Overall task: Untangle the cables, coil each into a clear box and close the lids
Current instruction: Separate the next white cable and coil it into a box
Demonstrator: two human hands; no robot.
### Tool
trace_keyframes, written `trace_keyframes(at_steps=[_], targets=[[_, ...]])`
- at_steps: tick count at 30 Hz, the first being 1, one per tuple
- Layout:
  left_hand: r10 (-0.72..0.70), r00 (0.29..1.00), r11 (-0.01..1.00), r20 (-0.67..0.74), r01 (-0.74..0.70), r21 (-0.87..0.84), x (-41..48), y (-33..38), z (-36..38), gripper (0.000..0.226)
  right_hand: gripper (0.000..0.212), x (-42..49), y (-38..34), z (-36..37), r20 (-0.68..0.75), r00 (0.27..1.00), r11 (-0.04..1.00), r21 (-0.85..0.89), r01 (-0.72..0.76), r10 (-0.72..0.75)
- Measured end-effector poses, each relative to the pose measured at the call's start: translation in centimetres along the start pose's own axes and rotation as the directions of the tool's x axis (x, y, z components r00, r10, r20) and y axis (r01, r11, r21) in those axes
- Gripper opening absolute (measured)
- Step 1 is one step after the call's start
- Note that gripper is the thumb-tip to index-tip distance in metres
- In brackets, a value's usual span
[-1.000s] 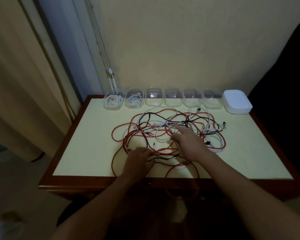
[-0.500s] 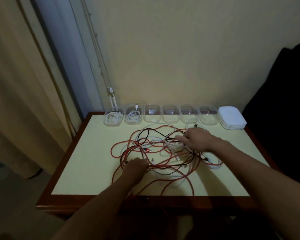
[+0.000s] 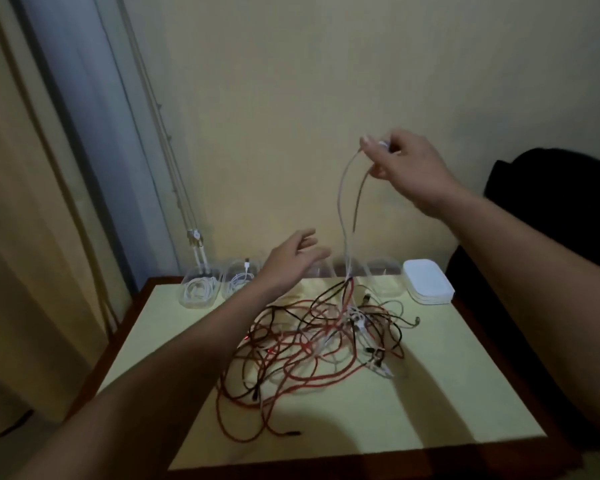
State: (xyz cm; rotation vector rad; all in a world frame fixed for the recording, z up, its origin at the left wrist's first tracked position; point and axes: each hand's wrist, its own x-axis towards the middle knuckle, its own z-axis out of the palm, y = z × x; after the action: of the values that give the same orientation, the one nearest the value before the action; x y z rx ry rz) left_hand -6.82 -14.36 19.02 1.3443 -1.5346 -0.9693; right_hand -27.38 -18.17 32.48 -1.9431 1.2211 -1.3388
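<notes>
Right hand (image 3: 406,171) pinches a white cable (image 3: 343,202) high above the counter (image 3: 430,410), likely to draw it from the tangle (image 3: 319,341) (red, black strands), left hand (image 3: 291,258) loose, empty, beside clear boxes (image 3: 200,289).

dim room, plain cream wall (image 3: 291,98), beige curtain (image 3: 21,202), wooden table (image 3: 413,410)

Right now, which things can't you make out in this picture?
Head view, the only one:
1. The tip of the white cable: mostly covered by the pinching fingers of the right hand.
2. The middle boxes: partly behind the left hand, contents unclear.
3. The white cable's path through the tangled pile: too dim and knotted.
4. How many lids are stacked: too small.
</notes>
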Motion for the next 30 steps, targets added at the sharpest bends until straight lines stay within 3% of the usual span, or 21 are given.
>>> trace_keyframes(at_steps=[4, 7, 10, 13, 17, 18, 20, 22, 23, 25, 27, 30], targets=[[0.153, 0.985, 0.987, -0.079, -0.147, 0.071, 2.0, 3.2, 0.1, 0.047, 0.035, 1.5, -2.8, -1.0, 0.06, 0.997, 0.988, 0.148, 0.033, -0.042], [0.243, 0.968, 0.955, -0.067, -0.226, 0.192, 2.9, 4.9, 0.1, 0.022, 0.03, 1.0, -3.3, -1.5, 0.066, 0.997, 0.974, 0.227, 0.014, -0.03], [0.126, 0.983, 0.98, 0.131, -0.144, 0.139, 2.6, 6.1, 0.4, 0.011, 0.028, 0.1, -2.7, -2.1, 0.006, 1.0, 0.961, 0.274, -0.024, 0.024], [-0.014, 0.94, 0.995, 0.342, -0.023, 0.102, 1.5, 6.6, 1.3, 0.02, 0.031, -0.3, -1.9, -2.9, -0.065, 0.995, 0.946, 0.321, -0.046, 0.07], [0.07, 0.957, 0.993, 0.281, -0.094, 0.075, 0.8, 6.1, 2.6, 0.025, 0.035, -0.7, -1.1, -3.6, -0.097, 0.986, 0.927, 0.363, -0.092, 0.136], [0.092, 0.972, 0.99, 0.216, -0.113, 0.085, 1.1, 6.0, 2.7, 0.024, 0.038, -0.7, -0.9, -3.7, -0.106, 0.984, 0.947, 0.305, -0.102, 0.14], [0.139, 0.99, 0.98, 0.026, -0.142, 0.138, 2.4, 6.0, 2.2, 0.02, 0.04, -0.6, -0.5, -4.0, -0.126, 0.982, 0.989, -0.032, -0.145, 0.14], [0.225, 0.963, 0.954, -0.15, -0.186, 0.236, 3.8, 6.7, 1.2, 0.017, 0.031, -1.0, -0.7, -4.1, -0.117, 0.98, 0.905, -0.378, -0.196, 0.164], [0.289, 0.937, 0.923, -0.196, -0.218, 0.317, 4.4, 7.2, 0.5, 0.016, 0.024, -1.2, -0.9, -4.1, -0.107, 0.98, 0.867, -0.458, -0.196, 0.165], [0.431, 0.879, 0.817, -0.205, -0.283, 0.503, 5.1, 8.7, -0.8, 0.012, 0.036, -1.6, -1.3, -3.5, -0.065, 0.986, 0.864, -0.475, -0.167, 0.155], [0.564, 0.812, 0.676, -0.154, -0.347, 0.65, 5.4, 10.1, -1.8, 0.009, 0.045, -2.1, -1.7, -2.4, 0.005, 0.989, 0.934, -0.328, -0.138, 0.148], [0.695, 0.717, 0.463, -0.053, -0.39, 0.796, 5.3, 11.5, -2.2, 0.014, 0.025, -2.8, -2.3, -0.8, 0.123, 0.979, 0.986, 0.011, -0.166, 0.163]])
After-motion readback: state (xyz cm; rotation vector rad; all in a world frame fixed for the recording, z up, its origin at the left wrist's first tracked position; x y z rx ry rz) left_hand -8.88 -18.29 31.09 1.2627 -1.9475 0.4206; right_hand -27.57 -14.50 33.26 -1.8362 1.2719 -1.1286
